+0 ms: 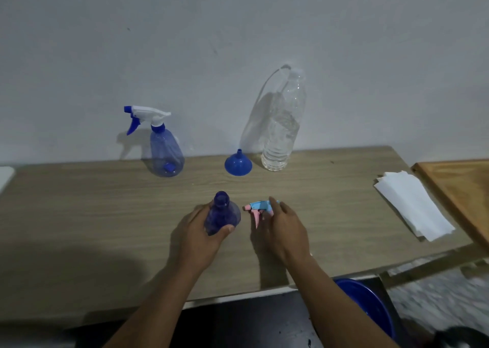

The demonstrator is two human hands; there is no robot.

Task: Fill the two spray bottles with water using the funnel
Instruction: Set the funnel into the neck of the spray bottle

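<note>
Near the counter's (105, 215) 6 o'clock edge, the left hand (201, 239) grips the open spray bottle (221, 212), which looks light and thin-walled and is best held round its belly. At its 3 o'clock the right hand (287, 231) meets the spray head (258, 208); pinching or merely touching, I cannot tell. Two spray bottles in all, the capped spray bottle (165, 149) at 10 o'clock. One funnel (238, 165) at 12. One water bottle (281, 133) at 1, probably heavy and slippery.

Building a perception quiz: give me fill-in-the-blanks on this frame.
The left hand grips the dark blue bottle, whose neck is ____.
The funnel stands with its spout pointing ____.
The paper towels lie on the person's ____ side.
Missing: open; up; right.
</note>
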